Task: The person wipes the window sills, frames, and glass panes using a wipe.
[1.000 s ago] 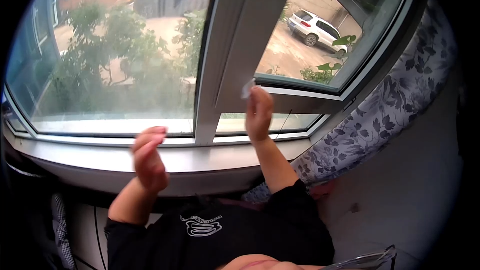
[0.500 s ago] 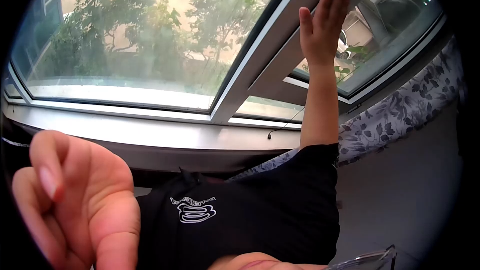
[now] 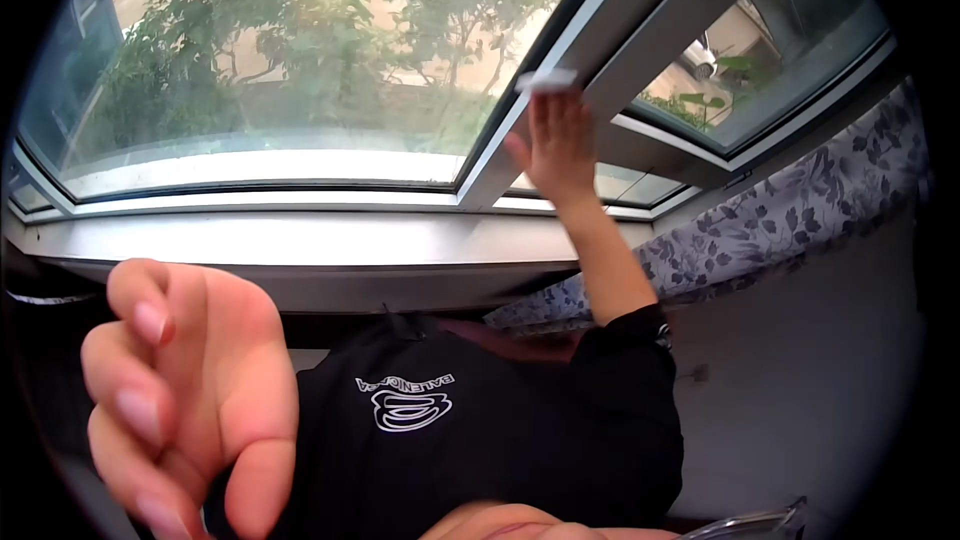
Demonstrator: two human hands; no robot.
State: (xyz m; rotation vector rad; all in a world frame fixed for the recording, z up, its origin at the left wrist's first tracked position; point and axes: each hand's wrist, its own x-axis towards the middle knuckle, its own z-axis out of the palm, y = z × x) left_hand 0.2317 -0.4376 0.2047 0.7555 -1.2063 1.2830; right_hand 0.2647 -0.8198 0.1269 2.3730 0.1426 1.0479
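At the lower left, close to the camera, my left hand point(image 3: 205, 380) is turned palm toward me. Its fingers are loosely curled and apart, with nothing in them. My right hand point(image 3: 562, 145) reaches up to the window frame point(image 3: 488, 162), its back toward me and slightly blurred. Under its fingertips is a thin white cloth point(image 3: 548, 80), pressed flat against the upright between the two panes. Most of the cloth is hidden by the fingers, so I cannot tell whether it is fabric or paper.
A large glass pane point(image 3: 300, 90) fills the upper left, with a smaller pane point(image 3: 770, 60) at the right. Below them runs a white sill point(image 3: 330, 240). A floral curtain point(image 3: 780, 210) hangs at the right. My black shirt point(image 3: 450, 450) is in the lower middle.
My right hand has moved down and to the left with the cloth, from high on the frame to the upright. My left hand has shifted slightly right, its fingers now more spread.
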